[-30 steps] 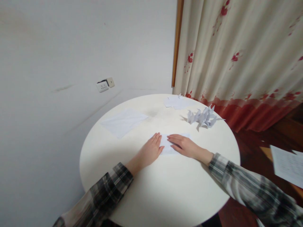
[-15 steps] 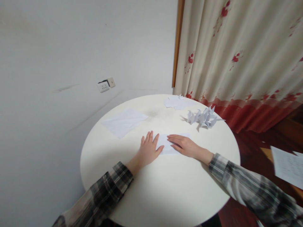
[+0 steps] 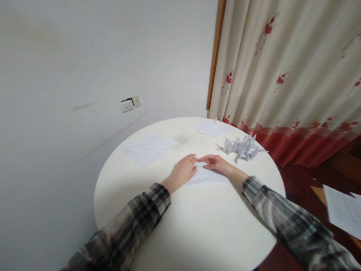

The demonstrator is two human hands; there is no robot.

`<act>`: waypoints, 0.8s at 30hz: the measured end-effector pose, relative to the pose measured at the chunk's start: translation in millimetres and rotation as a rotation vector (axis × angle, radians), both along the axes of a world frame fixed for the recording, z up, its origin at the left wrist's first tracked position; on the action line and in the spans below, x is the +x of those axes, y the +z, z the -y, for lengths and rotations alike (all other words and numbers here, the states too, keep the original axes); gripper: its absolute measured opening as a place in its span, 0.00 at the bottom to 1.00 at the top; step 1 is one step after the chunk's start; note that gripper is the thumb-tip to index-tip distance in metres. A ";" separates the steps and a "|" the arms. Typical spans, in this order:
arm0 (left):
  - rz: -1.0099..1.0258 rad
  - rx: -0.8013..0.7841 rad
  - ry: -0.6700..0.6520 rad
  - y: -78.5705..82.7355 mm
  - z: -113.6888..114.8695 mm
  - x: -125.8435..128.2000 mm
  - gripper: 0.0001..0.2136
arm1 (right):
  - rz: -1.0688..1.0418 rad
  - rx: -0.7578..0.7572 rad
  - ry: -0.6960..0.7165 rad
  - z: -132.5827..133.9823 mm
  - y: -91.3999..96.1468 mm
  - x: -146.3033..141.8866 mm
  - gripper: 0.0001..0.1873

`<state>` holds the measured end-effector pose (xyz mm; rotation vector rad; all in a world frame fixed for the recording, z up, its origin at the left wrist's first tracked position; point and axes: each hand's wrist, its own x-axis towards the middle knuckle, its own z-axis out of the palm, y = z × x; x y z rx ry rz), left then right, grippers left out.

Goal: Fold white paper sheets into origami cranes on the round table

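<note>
A folded white sheet of paper (image 3: 207, 178) lies on the round white table in front of me. Over its left part bends my left hand (image 3: 183, 171), fingers closed together at the far edge and thumb on the paper. My right hand (image 3: 218, 164) is at the same far edge from the other side, its curled fingers and thumb closed on the paper. The fingertips of both hands nearly meet there. Part of the sheet is hidden beneath the hands.
Folded paper cranes (image 3: 244, 146) stand clustered at the right of the white table (image 3: 169, 233). A creased paper square (image 3: 149, 148) lies at the left, and more paper sheets (image 3: 211, 128) at the back. Beyond are a wall and a curtain (image 3: 254, 82).
Both hands have moved to the far edge of the sheet and closer together. The left fingers, spread flat before, are now drawn together and bent. The view has tilted slightly upward.
</note>
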<state>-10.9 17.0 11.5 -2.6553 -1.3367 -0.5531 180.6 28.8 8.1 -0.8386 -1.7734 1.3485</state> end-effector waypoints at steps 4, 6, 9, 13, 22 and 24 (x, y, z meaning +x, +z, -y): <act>0.073 -0.028 -0.167 -8.8 -4.9 -2.0 0.14 | -0.195 -0.170 -0.069 -6.1 -3.1 1.3 0.18; 0.079 -0.050 -0.204 -11.3 -5.4 -3.2 0.14 | -0.247 -0.181 -0.146 -7.1 -4.5 4.6 0.16; 0.069 -0.087 -0.217 -12.8 -6.2 -3.8 0.14 | -0.242 -0.098 -0.318 -11.2 -6.6 11.7 0.13; 0.035 -0.067 -0.202 -13.4 -8.5 -5.4 0.19 | -0.114 0.052 -0.549 -24.5 -15.5 22.0 0.12; 0.006 -0.031 -0.264 -18.2 -14.3 -10.6 0.16 | -0.066 0.036 -0.722 -35.6 -28.5 26.2 0.21; -0.007 -0.031 -0.273 -18.3 -14.0 -11.0 0.16 | -0.101 0.018 -0.752 -32.5 -24.7 24.7 0.22</act>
